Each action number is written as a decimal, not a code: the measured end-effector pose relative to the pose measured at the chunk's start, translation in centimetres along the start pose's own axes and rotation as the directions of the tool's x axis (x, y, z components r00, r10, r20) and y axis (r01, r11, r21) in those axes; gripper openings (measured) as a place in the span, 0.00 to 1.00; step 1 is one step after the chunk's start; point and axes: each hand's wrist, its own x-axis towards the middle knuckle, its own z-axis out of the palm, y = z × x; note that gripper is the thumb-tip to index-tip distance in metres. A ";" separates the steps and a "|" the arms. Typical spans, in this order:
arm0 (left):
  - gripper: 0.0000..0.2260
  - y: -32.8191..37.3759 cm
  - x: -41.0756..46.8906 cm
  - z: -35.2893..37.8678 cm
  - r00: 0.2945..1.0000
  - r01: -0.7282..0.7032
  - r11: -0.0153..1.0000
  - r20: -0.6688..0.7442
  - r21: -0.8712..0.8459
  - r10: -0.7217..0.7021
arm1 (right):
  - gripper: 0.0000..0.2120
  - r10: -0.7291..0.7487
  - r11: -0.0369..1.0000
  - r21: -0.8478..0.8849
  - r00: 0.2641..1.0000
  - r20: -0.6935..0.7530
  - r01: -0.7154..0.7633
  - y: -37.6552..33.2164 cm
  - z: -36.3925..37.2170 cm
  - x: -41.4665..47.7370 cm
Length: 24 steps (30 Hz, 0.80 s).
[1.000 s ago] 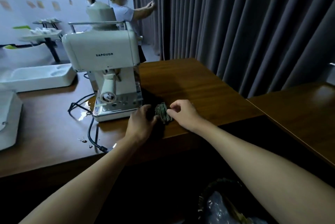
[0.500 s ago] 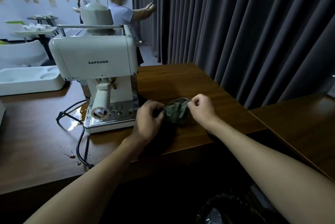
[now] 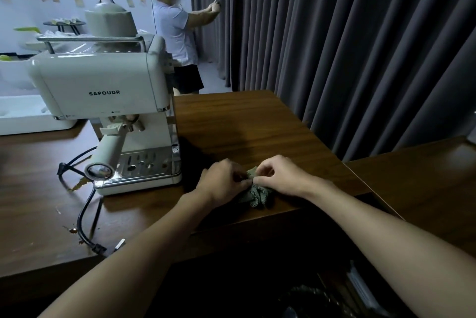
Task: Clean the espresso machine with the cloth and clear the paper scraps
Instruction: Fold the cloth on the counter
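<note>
both hands, left [image 3: 223, 181] and right [image 3: 279, 176], pinch the green cloth [image 3: 255, 192] bunched at the tabletop [image 3: 244, 124] near edge, just right of the espresso machine [image 3: 110, 116]. step: readying cloth. next likely needs one-handed grip, wipe housing.

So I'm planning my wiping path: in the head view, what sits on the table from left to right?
White tray → black power cord → espresso machine → left hand → green cloth → right hand.
</note>
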 end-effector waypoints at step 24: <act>0.09 0.6 1.5 1.6 0.994 -0.006 0.994 -0.114 -0.105 -0.006 | 0.07 -0.112 0.994 -0.021 0.971 -0.213 0.110 3.8 -1.3 0.2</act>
